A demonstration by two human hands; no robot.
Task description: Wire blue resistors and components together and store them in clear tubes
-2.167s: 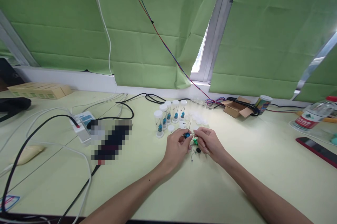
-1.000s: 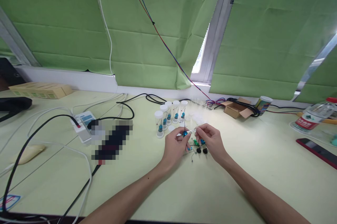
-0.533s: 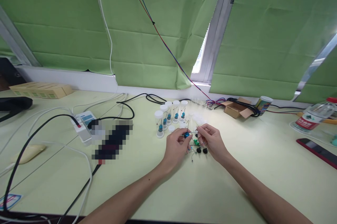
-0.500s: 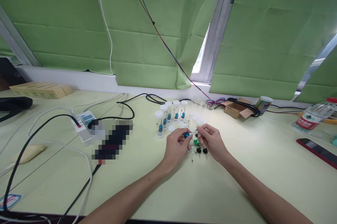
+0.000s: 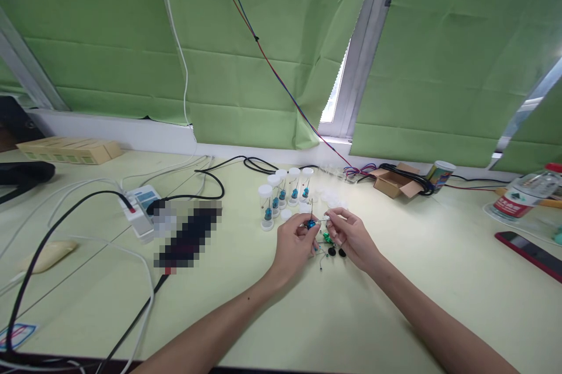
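Note:
My left hand (image 5: pixel 290 245) pinches a small shiny blue piece (image 5: pixel 311 225) between thumb and fingers, and a thin bent wire stands up from it. With thumb and fingertips closed, my right hand (image 5: pixel 353 238) grips the far end of a thin metal rod (image 5: pixel 322 220) that reaches to the blue piece. On the table below and between the hands lie a green piece (image 5: pixel 327 237), black round pieces (image 5: pixel 332 251) and loose thin wires (image 5: pixel 321 263). Just beyond my left hand stand several clear capped tubes (image 5: pixel 266 213) with blue pieces and wires inside.
White caps (image 5: pixel 330 195) lie behind the hands. A power strip (image 5: pixel 139 219) with cables is at left. An open cardboard box (image 5: pixel 390 184), a can (image 5: pixel 440 175), a water bottle (image 5: pixel 518 198) and a phone (image 5: pixel 529 254) are at right. Green blinds (image 5: pixel 263 93) hang behind.
The wire on the blue piece has tipped slightly leftward and stands more upright. The rod and right fingertips have shifted a little left. Both arms otherwise stay in place.

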